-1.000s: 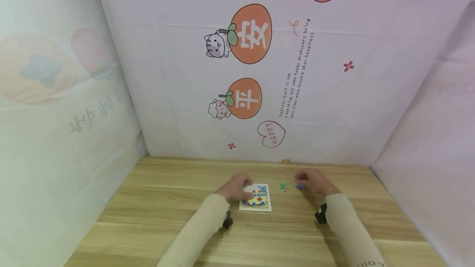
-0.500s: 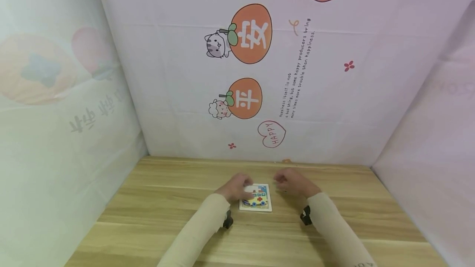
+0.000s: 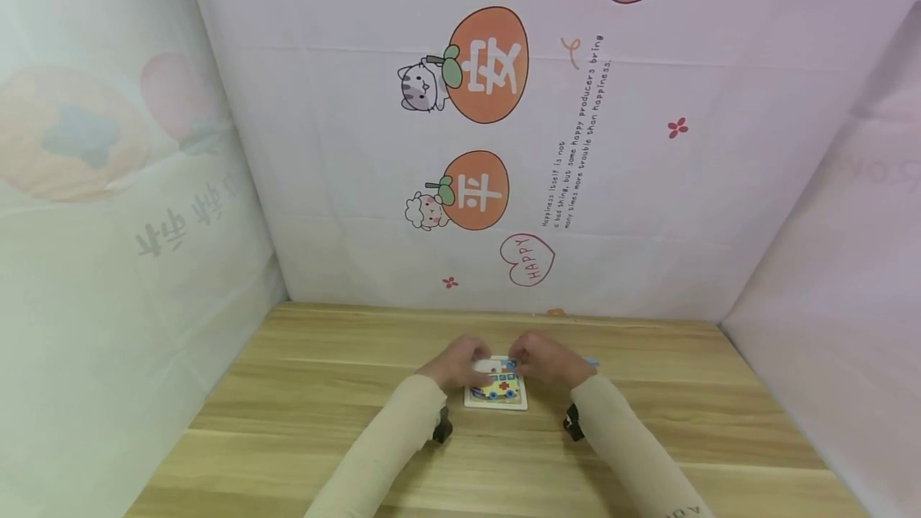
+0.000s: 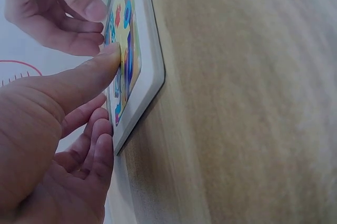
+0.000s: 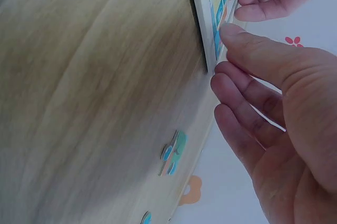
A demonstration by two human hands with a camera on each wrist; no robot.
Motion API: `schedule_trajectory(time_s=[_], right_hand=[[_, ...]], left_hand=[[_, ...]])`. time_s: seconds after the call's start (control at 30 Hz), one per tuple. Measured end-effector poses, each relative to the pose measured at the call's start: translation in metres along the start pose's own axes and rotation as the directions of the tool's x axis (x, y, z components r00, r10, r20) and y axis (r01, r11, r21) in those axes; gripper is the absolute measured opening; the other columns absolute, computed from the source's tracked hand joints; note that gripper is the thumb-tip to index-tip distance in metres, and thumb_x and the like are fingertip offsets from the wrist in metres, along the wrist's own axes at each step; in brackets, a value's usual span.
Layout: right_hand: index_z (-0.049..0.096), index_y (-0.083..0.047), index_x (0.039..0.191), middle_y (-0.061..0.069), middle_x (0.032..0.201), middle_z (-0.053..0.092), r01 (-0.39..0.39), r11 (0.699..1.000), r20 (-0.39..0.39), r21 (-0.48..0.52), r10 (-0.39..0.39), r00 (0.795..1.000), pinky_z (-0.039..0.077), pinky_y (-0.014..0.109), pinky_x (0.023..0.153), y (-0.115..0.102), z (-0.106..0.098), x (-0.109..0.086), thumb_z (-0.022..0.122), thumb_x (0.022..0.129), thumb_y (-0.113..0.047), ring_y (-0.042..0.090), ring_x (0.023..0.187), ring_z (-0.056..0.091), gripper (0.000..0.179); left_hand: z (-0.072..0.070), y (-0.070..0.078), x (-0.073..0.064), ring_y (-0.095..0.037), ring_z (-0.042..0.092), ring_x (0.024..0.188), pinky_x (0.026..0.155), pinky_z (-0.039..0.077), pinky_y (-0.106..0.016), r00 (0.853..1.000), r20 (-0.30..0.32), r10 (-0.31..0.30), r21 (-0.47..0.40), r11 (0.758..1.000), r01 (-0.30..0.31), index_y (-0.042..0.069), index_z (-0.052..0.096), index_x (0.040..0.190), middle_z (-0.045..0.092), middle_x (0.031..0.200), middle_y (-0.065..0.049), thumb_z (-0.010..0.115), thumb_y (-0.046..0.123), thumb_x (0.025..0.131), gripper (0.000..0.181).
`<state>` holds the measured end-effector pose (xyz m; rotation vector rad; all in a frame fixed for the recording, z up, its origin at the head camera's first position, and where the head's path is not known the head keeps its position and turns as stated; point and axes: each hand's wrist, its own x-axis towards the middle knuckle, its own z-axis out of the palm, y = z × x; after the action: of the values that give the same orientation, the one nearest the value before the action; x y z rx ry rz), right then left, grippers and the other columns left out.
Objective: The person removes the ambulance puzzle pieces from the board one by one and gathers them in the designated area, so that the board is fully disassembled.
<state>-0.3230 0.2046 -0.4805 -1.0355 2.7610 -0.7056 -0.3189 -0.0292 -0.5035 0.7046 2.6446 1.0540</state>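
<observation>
A white-framed jigsaw puzzle board (image 3: 496, 404) with a yellow ambulance picture lies on the table. My left hand (image 3: 459, 362) grips its left side; in the left wrist view the thumb (image 4: 108, 55) presses on the picture while the fingers curl at the frame's edge. My right hand (image 3: 550, 360) is at the board's upper right corner. In the right wrist view its thumb (image 5: 234, 34) lies over the blue corner of the picture, the other fingertips close beside the frame. I cannot tell whether a piece is between them.
Two loose pieces lie on the table to the right of the board: a green one with blue round parts (image 5: 174, 153), and a blue one (image 3: 592, 361) just past my right hand. A printed white sheet (image 3: 360, 246) rises behind the wooden table (image 3: 324, 438), with white sides left and right.
My right hand has moved left from the loose pieces to the board's upper right corner. My left hand and the board have stayed in place.
</observation>
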Motion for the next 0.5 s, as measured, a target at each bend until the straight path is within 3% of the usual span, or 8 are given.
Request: schedule_trajectory(time_s=[0.17,0.5], right_hand=[[0.079,-0.003,0.095,0.009,0.094,0.078,-0.006,1.000,0.005,-0.008,0.006,1.000,0.058,0.023,0.075,-0.003,0.001,0.001,0.079,0.090,-0.001,0.010,0.081,0.065,0.005],[0.080,-0.004,0.095,0.006,0.094,0.077,-0.119,0.993,0.020,0.001,0.119,0.993,0.061,0.033,0.077,-0.010,-0.001,0.003,0.081,0.088,0.000,0.016,0.084,0.066,0.008]], left_hand=[[0.001,-0.001,0.001,-0.030,0.065,0.124,0.113,0.053,-0.048,1.000,-0.001,0.004,0.013,1.000,-0.004,0.001,0.067,0.128,0.070,0.131,-0.014,0.086,0.018,0.088,0.048],[0.001,-0.001,0.001,-0.030,0.065,0.125,0.113,0.053,-0.047,1.000,0.001,0.008,0.014,1.000,-0.008,0.002,0.067,0.127,0.070,0.131,-0.013,0.086,0.018,0.088,0.047]])
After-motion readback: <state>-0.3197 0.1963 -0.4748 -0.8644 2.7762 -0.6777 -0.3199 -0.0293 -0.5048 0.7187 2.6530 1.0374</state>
